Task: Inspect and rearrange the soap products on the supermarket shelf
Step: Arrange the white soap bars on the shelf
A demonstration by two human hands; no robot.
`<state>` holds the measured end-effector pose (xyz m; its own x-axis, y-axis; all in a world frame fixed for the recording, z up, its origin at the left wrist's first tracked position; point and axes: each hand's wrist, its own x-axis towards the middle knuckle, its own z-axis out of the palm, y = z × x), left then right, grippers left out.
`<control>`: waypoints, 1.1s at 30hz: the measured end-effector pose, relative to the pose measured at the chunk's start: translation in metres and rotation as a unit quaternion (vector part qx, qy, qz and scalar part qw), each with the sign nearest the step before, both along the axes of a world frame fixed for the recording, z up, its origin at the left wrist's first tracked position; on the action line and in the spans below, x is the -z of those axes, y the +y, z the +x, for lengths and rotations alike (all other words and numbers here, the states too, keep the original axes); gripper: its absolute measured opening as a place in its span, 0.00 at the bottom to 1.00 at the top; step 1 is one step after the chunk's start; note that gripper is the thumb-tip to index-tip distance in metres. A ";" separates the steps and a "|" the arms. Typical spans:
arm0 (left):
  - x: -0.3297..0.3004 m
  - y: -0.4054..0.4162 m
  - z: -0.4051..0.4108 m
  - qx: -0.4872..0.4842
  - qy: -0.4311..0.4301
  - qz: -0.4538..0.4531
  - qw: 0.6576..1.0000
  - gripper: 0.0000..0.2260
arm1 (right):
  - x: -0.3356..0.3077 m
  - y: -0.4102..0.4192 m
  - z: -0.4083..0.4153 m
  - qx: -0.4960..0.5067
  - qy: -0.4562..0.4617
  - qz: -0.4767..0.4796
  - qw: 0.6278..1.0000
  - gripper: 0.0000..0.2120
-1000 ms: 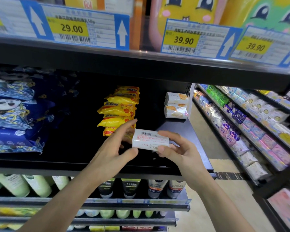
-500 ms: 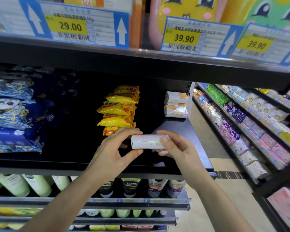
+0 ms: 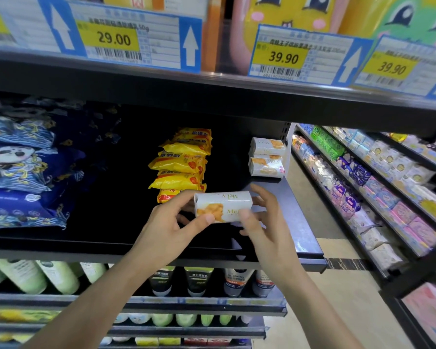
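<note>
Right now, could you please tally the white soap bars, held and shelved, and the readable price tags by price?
White soap bar held between left hand and right hand: 1
Stacked white soap bars at the shelf's back right: 3 visible
29.00 price tags: 1
39.90 price tags: 2
Total: 7

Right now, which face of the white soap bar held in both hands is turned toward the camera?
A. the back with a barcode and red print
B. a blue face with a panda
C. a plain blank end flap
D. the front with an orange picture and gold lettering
D: the soap bar, held between the left hand and the right hand, shows an orange picture and gold lettering toward the camera; no barcode is visible on it.
</note>
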<state>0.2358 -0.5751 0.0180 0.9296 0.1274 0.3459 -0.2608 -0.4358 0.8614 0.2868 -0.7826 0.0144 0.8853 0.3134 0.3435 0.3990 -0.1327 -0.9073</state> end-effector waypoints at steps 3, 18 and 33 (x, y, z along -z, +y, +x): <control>0.000 -0.001 0.000 0.007 0.008 0.001 1.000 0.10 | 0.004 0.000 -0.005 0.008 -0.081 -0.047 0.996 0.38; -0.004 0.003 0.004 0.028 0.074 -0.064 0.995 0.15 | -0.012 -0.001 0.006 0.072 -0.376 -0.347 0.856 0.34; -0.006 -0.001 -0.001 -0.029 0.066 -0.044 0.996 0.10 | -0.029 -0.008 0.076 -0.008 -0.210 -0.398 0.893 0.32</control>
<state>0.2350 -0.5763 0.0243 0.9566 0.2067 0.2055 -0.1183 -0.3690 0.9219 0.3628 -0.7910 0.0433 0.7238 0.6180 0.3069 0.6897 -0.6601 -0.2975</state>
